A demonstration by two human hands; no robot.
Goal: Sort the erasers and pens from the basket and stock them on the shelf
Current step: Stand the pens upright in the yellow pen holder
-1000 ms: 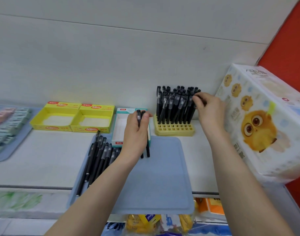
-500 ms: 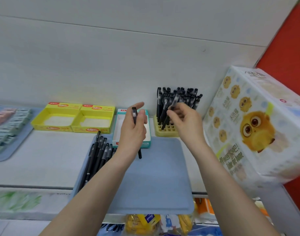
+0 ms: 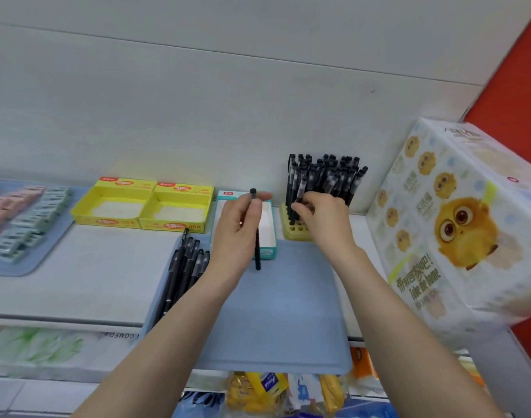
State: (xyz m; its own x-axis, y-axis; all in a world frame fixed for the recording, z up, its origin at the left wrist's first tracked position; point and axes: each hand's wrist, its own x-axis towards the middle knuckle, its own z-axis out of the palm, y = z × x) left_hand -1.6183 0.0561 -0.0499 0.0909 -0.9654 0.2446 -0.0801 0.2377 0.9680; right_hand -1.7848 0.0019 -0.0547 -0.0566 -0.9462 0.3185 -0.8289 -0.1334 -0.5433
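My left hand [image 3: 238, 233] holds one black pen [image 3: 256, 236] upright above the blue tray [image 3: 276, 312]. My right hand [image 3: 321, 220] pinches another black pen [image 3: 300, 191] and sets its tip into the front left of the yellow pen holder [image 3: 291, 232], which is packed with several black pens [image 3: 327, 176]. More black pens [image 3: 182, 267] lie loose on the tray's left side. Pink and green erasers [image 3: 20, 215] fill a blue tray at the far left.
Two empty yellow boxes [image 3: 143, 206] and a teal box [image 3: 268, 233] stand at the back of the shelf [image 3: 77, 267]. A large tissue pack [image 3: 460, 224] with a yellow chick print crowds the right. Packaged goods sit on the shelf below.
My right hand left the back right of the holder, took a pen from my left hand and now lowers it into the holder's front left. My left hand holds one pen instead of two.
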